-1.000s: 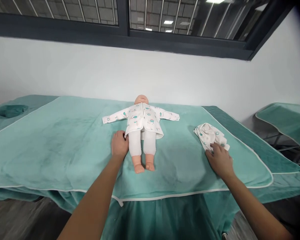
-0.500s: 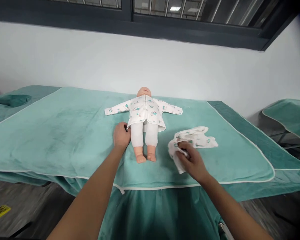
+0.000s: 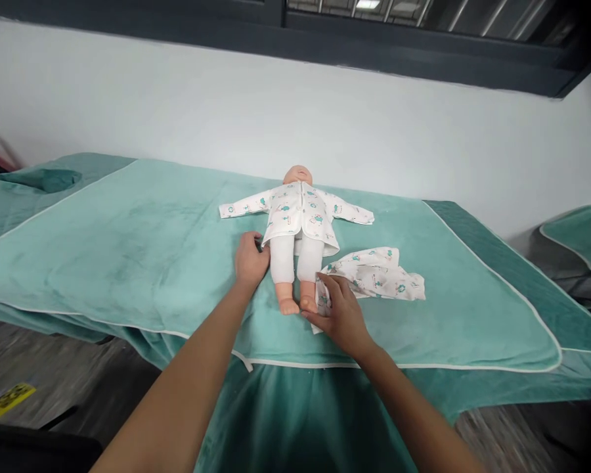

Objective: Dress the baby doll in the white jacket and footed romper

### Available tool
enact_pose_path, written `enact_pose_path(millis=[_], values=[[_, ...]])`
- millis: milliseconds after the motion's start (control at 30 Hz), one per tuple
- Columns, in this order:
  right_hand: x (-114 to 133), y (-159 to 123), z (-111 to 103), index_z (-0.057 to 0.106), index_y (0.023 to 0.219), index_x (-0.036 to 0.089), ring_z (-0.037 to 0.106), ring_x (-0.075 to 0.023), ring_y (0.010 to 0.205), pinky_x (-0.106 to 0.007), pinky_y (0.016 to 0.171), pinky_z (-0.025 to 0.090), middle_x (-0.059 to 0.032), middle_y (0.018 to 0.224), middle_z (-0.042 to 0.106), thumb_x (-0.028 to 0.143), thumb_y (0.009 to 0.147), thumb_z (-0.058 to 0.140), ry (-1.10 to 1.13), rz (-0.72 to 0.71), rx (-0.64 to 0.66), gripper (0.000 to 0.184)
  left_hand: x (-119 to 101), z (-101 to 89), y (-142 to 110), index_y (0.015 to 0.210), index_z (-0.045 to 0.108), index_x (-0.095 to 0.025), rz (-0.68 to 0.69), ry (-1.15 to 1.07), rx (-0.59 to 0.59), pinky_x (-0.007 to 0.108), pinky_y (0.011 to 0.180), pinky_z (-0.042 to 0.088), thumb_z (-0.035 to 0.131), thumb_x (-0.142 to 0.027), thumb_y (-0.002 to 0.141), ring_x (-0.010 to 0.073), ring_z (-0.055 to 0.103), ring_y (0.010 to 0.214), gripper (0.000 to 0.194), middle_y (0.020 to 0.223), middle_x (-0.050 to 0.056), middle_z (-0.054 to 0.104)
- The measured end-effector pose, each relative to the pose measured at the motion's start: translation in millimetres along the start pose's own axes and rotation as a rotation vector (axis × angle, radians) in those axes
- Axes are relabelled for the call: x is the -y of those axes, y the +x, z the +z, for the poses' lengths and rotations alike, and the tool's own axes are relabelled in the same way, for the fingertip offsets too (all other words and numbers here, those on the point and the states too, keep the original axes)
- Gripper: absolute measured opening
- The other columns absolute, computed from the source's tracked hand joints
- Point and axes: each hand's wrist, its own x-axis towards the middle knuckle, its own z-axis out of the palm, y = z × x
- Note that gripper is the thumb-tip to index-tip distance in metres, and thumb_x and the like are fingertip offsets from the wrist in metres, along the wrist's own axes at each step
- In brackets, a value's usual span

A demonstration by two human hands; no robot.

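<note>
A baby doll lies on its back on a teal towel, in a white printed jacket and white leggings, with its bare feet towards me. My left hand rests beside the doll's left hip, fingers curled against the hem of its jacket. My right hand is closed on one end of a loose white printed garment and sits right by the doll's feet. The rest of the garment trails off to the right on the towel.
The towel covers a bed with a dark teal sheet, set against a white wall. A second teal-covered bed stands at the right. A folded teal cloth lies at the far left. A yellow floor mark shows at the lower left.
My right hand has dragged the printed garment leftward from the right side of the towel to the doll's feet. My left hand has stayed by the doll's hip.
</note>
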Motion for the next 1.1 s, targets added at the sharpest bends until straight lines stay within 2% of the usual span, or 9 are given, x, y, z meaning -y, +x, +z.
enact_pose_path(millis=[100,200,267,333,433,533,700,933,1100], values=[[0.2,-0.4,2.8,0.042,0.143,0.025,0.053,-0.0337,0.121,-0.054,0.099,0.050,-0.0146,0.128,0.055,0.045,0.079,0.078,-0.011,0.000,-0.026,0.076,0.3,-15.2,-21.6,0.126,0.043,-0.022,-0.017,-0.271,-0.048,0.032,0.094,0.051,0.054,-0.016,0.079,0.0182,0.058,0.117,0.049,0.136,0.012,0.049],[-0.8,-0.7,4.8,0.042,0.142,0.023,0.053,-0.0326,0.121,-0.053,0.099,0.050,-0.0145,0.128,0.056,0.039,0.079,0.077,-0.010,-0.001,-0.044,0.074,-0.3,-36.5,-58.9,0.136,0.039,-0.026,-0.006,-0.428,0.105,0.038,0.109,0.045,0.055,-0.022,0.085,0.0207,0.049,0.134,0.053,0.147,0.011,0.043],[-1.3,-0.7,5.9,0.043,0.142,0.021,0.053,-0.0321,0.121,-0.052,0.099,0.050,-0.0147,0.128,0.056,0.035,0.079,0.076,-0.007,-0.005,-0.059,0.072,-3.3,-47.6,-85.7,0.136,0.045,-0.027,0.113,-0.414,0.254,0.044,0.117,0.035,0.061,-0.033,0.088,0.0246,0.040,0.142,0.052,0.152,0.010,0.039],[-1.9,-0.8,6.5,0.044,0.141,0.020,0.053,-0.0312,0.121,-0.051,0.100,0.049,-0.0146,0.127,0.056,0.035,0.080,0.075,0.010,-0.005,-0.076,0.070,-8.6,-52.5,-108.3,0.139,0.046,-0.028,0.230,-0.310,0.361,0.048,0.120,0.031,0.070,-0.042,0.083,0.0283,0.037,0.144,0.063,0.153,0.011,0.039],[-3.9,-1.2,6.5,0.045,0.141,0.022,0.053,-0.0300,0.121,-0.050,0.101,0.049,-0.0134,0.127,0.056,0.039,0.080,0.076,0.058,0.014,-0.090,0.070,-19.1,-48.1,-128.1,0.147,0.040,-0.030,0.334,-0.062,0.365,0.053,0.119,0.030,0.080,-0.044,0.073,0.0320,0.036,0.144,0.085,0.156,0.013,0.035],[-7.2,-2.0,5.0,0.044,0.144,0.025,0.051,-0.0284,0.122,-0.048,0.103,0.047,-0.0119,0.128,0.054,0.036,0.081,0.076,0.111,0.016,-0.065,0.070,-28.2,-39.1,-131.5,0.147,0.042,-0.028,0.405,0.102,0.286,0.056,0.118,0.029,0.076,-0.041,0.079,0.0331,0.035,0.145,0.078,0.159,0.016,0.029],[-9.7,-1.5,2.1,0.054,0.138,0.030,0.053,-0.0241,0.115,-0.042,0.100,0.047,-0.0080,0.118,0.053,0.030,0.088,0.069,0.196,0.036,-0.009,0.052,-31.3,-33.6,-121.9,0.138,0.053,-0.026,0.469,0.129,0.223,0.051,0.115,0.035,0.067,-0.036,0.087,0.0307,0.040,0.142,0.054,0.158,0.016,0.033],[-8.9,10.4,-3.4,0.056,0.136,0.031,0.054,-0.0239,0.112,-0.041,0.098,0.047,-0.0071,0.115,0.055,0.032,0.088,0.068,0.267,0.072,0.026,0.049,-25.0,-30.6,-108.6,0.140,0.053,-0.027,0.482,0.065,0.227,0.049,0.112,0.041,0.072,-0.041,0.083,0.0319,0.041,0.142,0.061,0.158,0.014,0.033],[-11.8,29.3,-9.0,0.059,0.134,0.029,0.056,-0.0240,0.110,-0.042,0.099,0.046,-0.0069,0.113,0.057,0.032,0.089,0.067,0.276,0.069,0.053,0.046,-28.8,-25.5,-93.8,0.142,0.052,-0.025,0.437,-0.038,0.255,0.048,0.110,0.045,0.070,-0.038,0.085,0.0315,0.045,0.138,0.061,0.159,0.014,0.030]])
